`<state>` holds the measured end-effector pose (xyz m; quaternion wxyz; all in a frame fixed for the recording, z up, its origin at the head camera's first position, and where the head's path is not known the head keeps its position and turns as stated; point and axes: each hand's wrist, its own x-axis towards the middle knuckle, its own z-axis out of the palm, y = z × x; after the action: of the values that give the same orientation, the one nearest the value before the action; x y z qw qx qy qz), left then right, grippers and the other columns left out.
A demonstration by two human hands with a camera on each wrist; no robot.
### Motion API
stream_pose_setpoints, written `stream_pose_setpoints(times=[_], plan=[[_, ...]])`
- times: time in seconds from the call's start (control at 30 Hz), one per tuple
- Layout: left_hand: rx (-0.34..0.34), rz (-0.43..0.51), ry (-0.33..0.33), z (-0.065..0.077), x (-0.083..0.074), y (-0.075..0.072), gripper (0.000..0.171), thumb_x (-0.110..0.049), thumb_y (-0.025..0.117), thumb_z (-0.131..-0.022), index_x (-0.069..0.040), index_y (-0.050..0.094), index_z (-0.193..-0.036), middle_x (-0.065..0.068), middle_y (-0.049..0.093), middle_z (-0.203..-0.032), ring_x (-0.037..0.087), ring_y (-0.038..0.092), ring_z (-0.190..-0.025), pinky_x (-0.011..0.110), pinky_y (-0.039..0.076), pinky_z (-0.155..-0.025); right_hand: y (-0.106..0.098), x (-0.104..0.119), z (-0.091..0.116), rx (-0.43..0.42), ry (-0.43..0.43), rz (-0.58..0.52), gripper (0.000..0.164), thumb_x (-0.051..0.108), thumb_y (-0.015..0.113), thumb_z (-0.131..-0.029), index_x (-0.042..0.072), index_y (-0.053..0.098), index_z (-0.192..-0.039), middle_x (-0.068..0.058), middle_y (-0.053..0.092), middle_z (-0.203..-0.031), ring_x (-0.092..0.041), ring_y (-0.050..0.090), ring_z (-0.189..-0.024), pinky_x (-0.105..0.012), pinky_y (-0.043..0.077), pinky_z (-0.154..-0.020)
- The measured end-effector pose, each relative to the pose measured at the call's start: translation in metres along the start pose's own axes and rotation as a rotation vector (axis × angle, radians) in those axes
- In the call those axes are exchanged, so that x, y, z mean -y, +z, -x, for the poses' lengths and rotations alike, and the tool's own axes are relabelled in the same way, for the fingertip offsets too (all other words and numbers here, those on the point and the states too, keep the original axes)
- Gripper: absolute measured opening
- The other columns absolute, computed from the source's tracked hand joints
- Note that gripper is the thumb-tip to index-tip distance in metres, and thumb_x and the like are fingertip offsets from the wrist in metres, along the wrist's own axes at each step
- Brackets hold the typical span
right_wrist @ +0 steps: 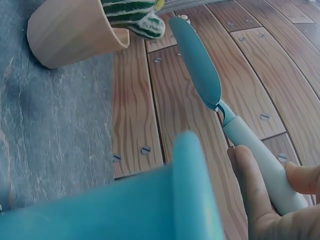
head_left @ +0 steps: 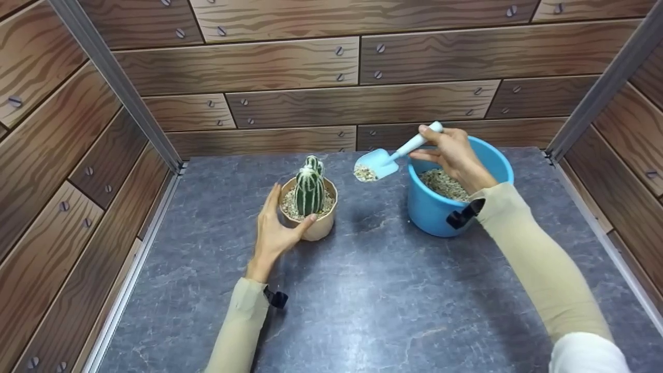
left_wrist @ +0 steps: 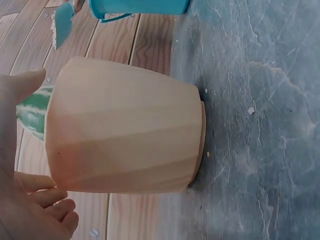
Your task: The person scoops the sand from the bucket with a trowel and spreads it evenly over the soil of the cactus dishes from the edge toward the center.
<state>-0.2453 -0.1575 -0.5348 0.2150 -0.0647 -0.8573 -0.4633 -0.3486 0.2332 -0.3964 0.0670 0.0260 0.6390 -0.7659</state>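
Note:
My left hand point(head_left: 275, 235) holds a beige faceted flowerpot point(left_wrist: 125, 125) by its rim, thumb on the near side and fingers along the left. A striped green cactus point(head_left: 310, 191) with a white woolly top stands in the pot among pale gravel. With my right hand point(head_left: 456, 153) I grip the pale handle of a light blue garden trowel point(head_left: 382, 161). Its blade points left, carrying a little gravel point(head_left: 364, 173) between the pot and a blue bucket point(head_left: 432, 210). More gravel point(head_left: 443, 184) lies inside the bucket, below my right hand.
The pot and bucket stand on a dark grey marbled tabletop point(head_left: 342, 311). Wood-plank panels point(head_left: 300, 109) close off the back and both sides, with metal rails point(head_left: 121, 83) at the corners. A few gravel bits point(left_wrist: 251, 110) are scattered near the pot.

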Motion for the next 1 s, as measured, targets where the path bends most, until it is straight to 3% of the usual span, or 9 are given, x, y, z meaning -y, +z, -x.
stream_pose_setpoints(times=[0.2, 0.5, 0.7, 1.0], plan=[[0.012, -0.003, -0.01, -0.005, 0.004, 0.008, 0.123, -0.056, 0.095, -0.07, 0.002, 0.038, -0.163, 0.027, 0.038, -0.168, 0.044, 0.04, -0.155, 0.056, 0.032, -0.129, 0.011, -0.005, -0.003, -0.005, 0.001, 0.006, 0.038, 0.025, 0.069, -0.105, -0.007, 0.059, -0.124, -0.017, 0.062, -0.111, -0.025, 0.081, -0.086, -0.035, 0.064, -0.091], [-0.03, 0.026, 0.011, -0.005, 0.009, 0.015, 0.124, -0.051, 0.098, -0.066, 0.004, 0.039, -0.161, 0.028, 0.044, -0.163, 0.044, 0.048, -0.149, 0.054, 0.038, -0.126, 0.026, -0.012, -0.007, 0.013, 0.01, 0.012, 0.035, 0.024, 0.067, -0.106, -0.006, 0.061, -0.123, -0.018, 0.054, -0.116, -0.024, 0.081, -0.087, -0.035, 0.064, -0.092], [-0.035, 0.062, -0.003, -0.006, 0.009, 0.022, 0.123, -0.052, 0.098, -0.066, 0.002, 0.041, -0.16, 0.022, 0.053, -0.158, 0.039, 0.054, -0.144, 0.051, 0.042, -0.123, 0.031, -0.016, -0.008, -0.009, -0.013, 0.027, 0.031, 0.024, 0.067, -0.107, -0.004, 0.062, -0.12, -0.018, 0.057, -0.114, -0.023, 0.081, -0.088, -0.036, 0.065, -0.09], [-0.044, 0.042, -0.047, -0.003, 0.01, 0.017, 0.123, -0.054, 0.099, -0.065, -0.001, 0.042, -0.161, 0.021, 0.051, -0.16, 0.04, 0.053, -0.145, 0.052, 0.042, -0.123, 0.046, -0.023, -0.01, 0.002, -0.014, 0.011, 0.036, 0.022, 0.07, -0.105, -0.009, 0.062, -0.12, -0.015, 0.07, -0.101, -0.026, 0.081, -0.089, -0.038, 0.065, -0.09]])
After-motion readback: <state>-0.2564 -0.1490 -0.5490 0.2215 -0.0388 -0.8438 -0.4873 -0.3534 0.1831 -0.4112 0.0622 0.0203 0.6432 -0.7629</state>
